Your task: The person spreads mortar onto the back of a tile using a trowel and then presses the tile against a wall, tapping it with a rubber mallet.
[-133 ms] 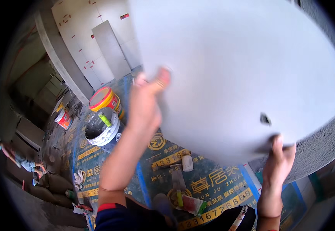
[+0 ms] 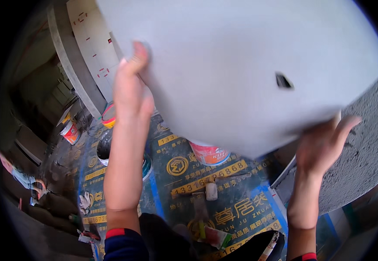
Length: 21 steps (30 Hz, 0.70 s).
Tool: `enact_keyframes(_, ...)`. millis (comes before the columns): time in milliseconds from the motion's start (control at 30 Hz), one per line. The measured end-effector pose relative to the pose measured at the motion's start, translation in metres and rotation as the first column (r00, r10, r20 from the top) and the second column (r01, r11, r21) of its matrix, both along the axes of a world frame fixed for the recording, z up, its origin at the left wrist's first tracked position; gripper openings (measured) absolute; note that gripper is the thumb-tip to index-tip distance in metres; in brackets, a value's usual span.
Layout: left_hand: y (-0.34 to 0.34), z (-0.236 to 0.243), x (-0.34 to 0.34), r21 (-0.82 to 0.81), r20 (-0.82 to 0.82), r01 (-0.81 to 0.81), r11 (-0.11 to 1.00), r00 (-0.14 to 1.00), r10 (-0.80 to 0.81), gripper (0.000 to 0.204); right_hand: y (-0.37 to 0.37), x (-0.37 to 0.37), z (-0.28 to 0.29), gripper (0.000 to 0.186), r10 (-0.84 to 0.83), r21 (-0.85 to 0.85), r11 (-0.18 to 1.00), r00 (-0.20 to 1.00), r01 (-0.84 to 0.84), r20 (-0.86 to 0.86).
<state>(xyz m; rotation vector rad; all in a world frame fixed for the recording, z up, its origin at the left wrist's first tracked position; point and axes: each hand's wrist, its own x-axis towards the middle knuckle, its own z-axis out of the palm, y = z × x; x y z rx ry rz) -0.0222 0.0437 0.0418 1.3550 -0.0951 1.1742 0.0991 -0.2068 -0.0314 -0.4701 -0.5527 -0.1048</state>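
A large pale tile (image 2: 223, 61) with a small dark cutout fills the upper middle and right, its top out of view. My left hand (image 2: 130, 89) grips its left edge, thumb on the face. My right hand (image 2: 319, 148) is at the lower right edge, thumb sticking out, other fingers partly hidden and blurred against it. Beside and partly behind the tile at right is a wall coated in rough grey mortar (image 2: 358, 161). A red-and-white bucket (image 2: 208, 155) stands below the tile. On the floor lie a white-headed mallet (image 2: 211, 191) and a trowel (image 2: 200, 209).
Printed green protective sheeting (image 2: 163, 200) covers the floor. More buckets (image 2: 69, 132) stand at left, gloves (image 2: 84, 201) lie nearby. A light tiled wall (image 2: 89, 48) and concrete column (image 2: 74, 69) rise behind. Another person (image 2: 19, 174) crouches at far left.
Both hands and the tile have moved up and leftward, the cutout now higher. The red-and-white bucket beneath and more of the mortar-coated wall have come into view.
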Motion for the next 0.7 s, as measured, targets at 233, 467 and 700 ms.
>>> enact_keyframes(233, 0.119, 0.007, 0.042, -0.315, 0.442, 0.194, 0.929, 0.896, -0.037, 0.048, 0.111, 0.097, 0.068, 0.047, -0.155, -0.145, 0.978, 0.988, 0.151, -0.011)
enact_keyframes(467, 0.193, -0.160, 0.114, -0.533, 0.431, 0.380, 0.756, 0.891, -0.144, 0.029, 0.124, 0.195, -0.059, 0.013, 0.588, -0.135, 0.731, 0.717, -0.669, -0.374)
enact_keyframes(700, 0.182, -0.301, 0.047, -0.073, 0.191, 0.087, 0.994, 0.979, -0.072, 0.035, 0.134, 0.090, -0.180, 0.048, 0.100, -0.675, 0.683, 0.952, -0.278, -0.290)
